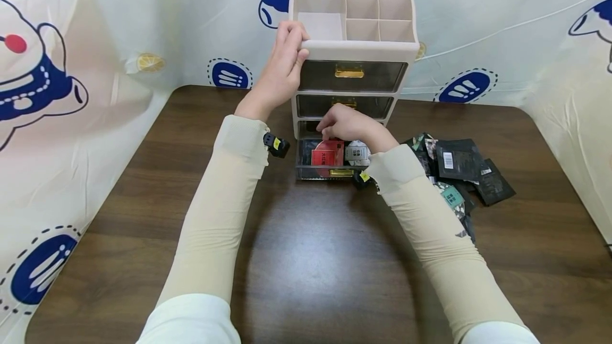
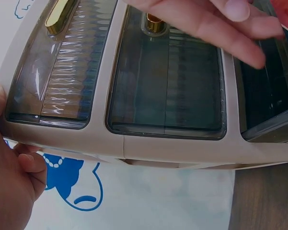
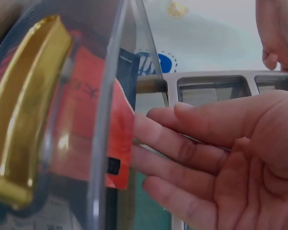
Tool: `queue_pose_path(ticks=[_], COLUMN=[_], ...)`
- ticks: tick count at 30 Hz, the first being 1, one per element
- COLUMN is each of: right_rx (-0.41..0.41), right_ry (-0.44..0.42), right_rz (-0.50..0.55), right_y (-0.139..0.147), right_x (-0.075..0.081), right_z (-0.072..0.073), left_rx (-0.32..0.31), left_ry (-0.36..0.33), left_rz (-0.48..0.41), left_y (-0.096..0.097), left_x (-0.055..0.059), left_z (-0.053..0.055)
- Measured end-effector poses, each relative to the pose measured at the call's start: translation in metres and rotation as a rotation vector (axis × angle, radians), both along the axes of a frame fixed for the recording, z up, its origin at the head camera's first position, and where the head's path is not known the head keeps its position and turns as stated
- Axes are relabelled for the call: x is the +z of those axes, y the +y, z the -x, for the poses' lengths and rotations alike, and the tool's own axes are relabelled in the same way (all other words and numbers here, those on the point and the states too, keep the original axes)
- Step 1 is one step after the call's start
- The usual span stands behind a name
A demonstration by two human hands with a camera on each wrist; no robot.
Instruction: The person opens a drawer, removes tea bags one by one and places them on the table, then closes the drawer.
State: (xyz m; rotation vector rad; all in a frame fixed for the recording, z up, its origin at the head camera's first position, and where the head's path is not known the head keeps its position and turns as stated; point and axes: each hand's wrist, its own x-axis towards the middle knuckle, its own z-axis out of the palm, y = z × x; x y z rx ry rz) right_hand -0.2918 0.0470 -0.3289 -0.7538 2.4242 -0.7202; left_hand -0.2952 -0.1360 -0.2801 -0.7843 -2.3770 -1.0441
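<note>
A cream desktop drawer organizer (image 1: 358,45) stands at the back of the table, its bottom drawer (image 1: 313,173) pulled out. My left hand (image 1: 283,65) grips the organizer's upper left edge, thumb on the front and fingers along the side. Over the pulled-out drawer is my right hand (image 1: 348,122); in the right wrist view its fingers extend loosely, fingertips right at the edge of a red packet (image 3: 119,120). That packet leans up inside the clear drawer front, behind a gold handle (image 3: 26,110). Beside it lies a white-and-grey packet (image 1: 357,153).
Several black packets (image 1: 459,161) lie heaped on the brown table (image 1: 315,259), right of the organizer. Two upper drawers with gold handles (image 1: 349,71) are closed. On top are divided compartments (image 1: 362,7). A printed curtain (image 1: 158,9) hangs behind and at both sides.
</note>
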Motion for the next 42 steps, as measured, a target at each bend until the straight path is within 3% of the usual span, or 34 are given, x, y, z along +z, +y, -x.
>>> queue_pose_path(ticks=[11,16,31,42], right_rx=[0.11,0.085,-0.138,-0.409], right_ry=[-0.027,0.003,0.022,0.064], right_rz=[-0.046,-0.042,0.121,0.277], right_y=[0.004,0.006,0.037,0.078], right_x=[-0.009,-0.007,0.002,-0.001], right_z=[-0.004,-0.008,-0.019,-0.036], left_rx=[0.002,-0.001,-0.001,-0.001], left_ry=[0.008,0.001,-0.013,-0.011], left_rz=[-0.001,-0.002,0.001,0.001], left_y=[0.0,0.001,0.001,0.001], left_x=[-0.001,-0.001,0.001,0.0], left_z=[0.001,0.001,0.0,0.002])
